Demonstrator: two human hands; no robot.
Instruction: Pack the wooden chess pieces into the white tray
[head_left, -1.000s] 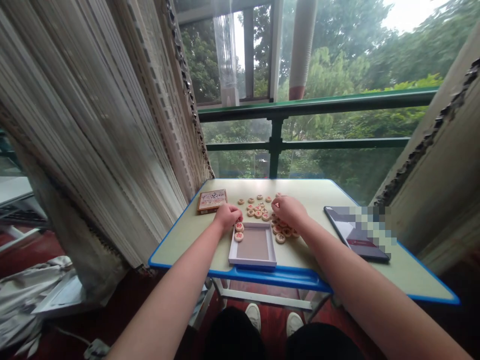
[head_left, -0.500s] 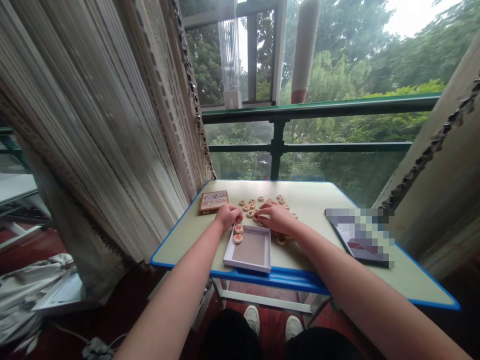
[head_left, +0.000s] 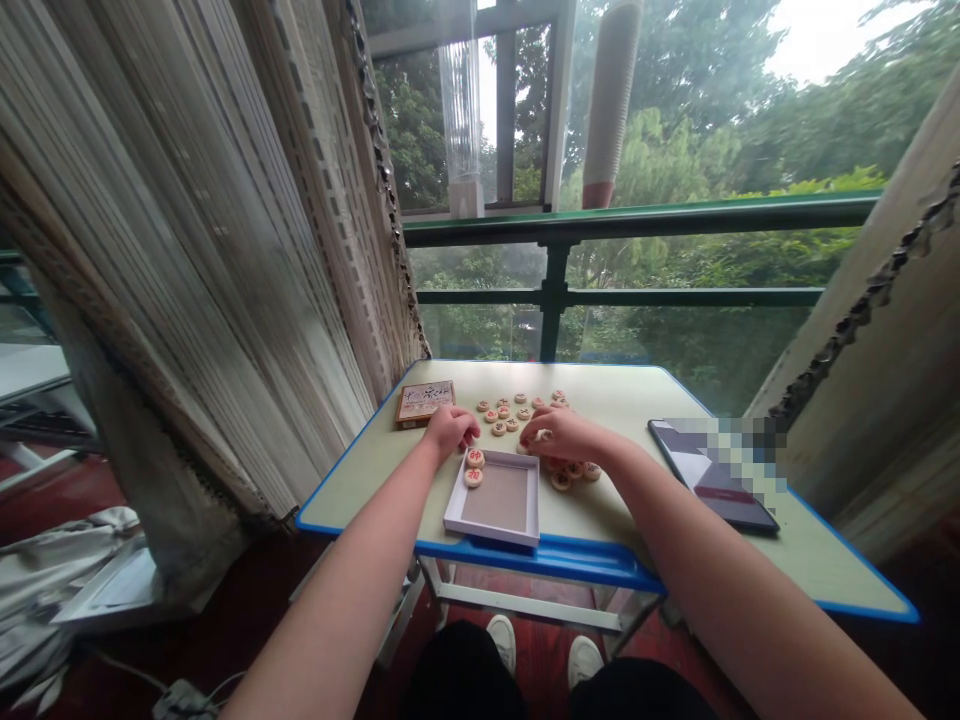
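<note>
A shallow white box tray (head_left: 495, 500) lies near the front edge of the table. Two round Chinese chess pieces (head_left: 474, 468) with red characters sit at its left side, the far one by the corner. My left hand (head_left: 450, 430) is just beyond that corner, its fingers curled together; whatever they hold is hidden. To the right, my right hand (head_left: 564, 432) bends its fingers down on a Chinese chess piece (head_left: 523, 448) behind the tray. Several more loose pieces (head_left: 502, 411) spread beyond and between the hands, and others (head_left: 574, 470) cluster under my right wrist.
A printed Chinese chess box (head_left: 425, 402) lies at the table's left. On the right rests a dark tablet (head_left: 712, 480), partly blurred out. The pale table (head_left: 615, 390) has a blue edge and stands against a green railing (head_left: 637, 215). Curtains hang on both sides.
My right hand has drawn back slightly to the right and nearer, uncovering several pieces behind it. My left hand has barely shifted. The two pieces stay in the tray.
</note>
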